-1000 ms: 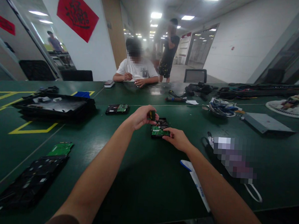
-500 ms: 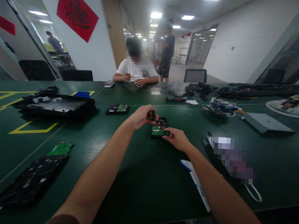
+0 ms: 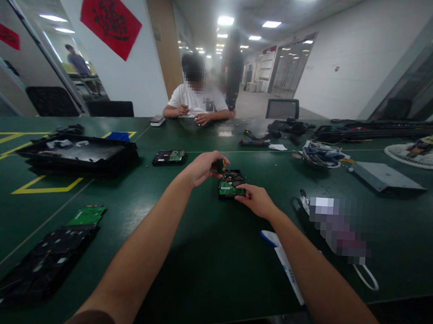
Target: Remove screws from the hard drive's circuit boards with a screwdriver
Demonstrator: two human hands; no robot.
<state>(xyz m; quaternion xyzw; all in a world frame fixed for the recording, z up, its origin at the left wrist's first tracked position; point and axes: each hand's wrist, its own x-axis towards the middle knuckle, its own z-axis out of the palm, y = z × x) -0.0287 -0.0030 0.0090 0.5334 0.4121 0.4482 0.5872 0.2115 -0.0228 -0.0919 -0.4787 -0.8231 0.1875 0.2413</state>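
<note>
A black hard drive (image 3: 231, 182) with a green circuit board lies on the green table (image 3: 203, 259) straight ahead. My left hand (image 3: 202, 167) is closed round a small screwdriver (image 3: 219, 165) with a yellow and black handle, held upright over the drive's far left corner. My right hand (image 3: 256, 200) rests at the drive's near right edge, fingers pinched against the green board.
A second hard drive (image 3: 170, 156) lies further left. A black tray (image 3: 78, 151) stands at the far left, a dark panel (image 3: 41, 264) and green board (image 3: 87, 215) near left. Cables (image 3: 321, 154), a grey box (image 3: 384, 177) and a lanyard (image 3: 286, 271) lie right. A seated person (image 3: 196, 102) is opposite.
My hands have stayed on the drive with hardly any shift. The standing person at the back has walked left, behind the seated person.
</note>
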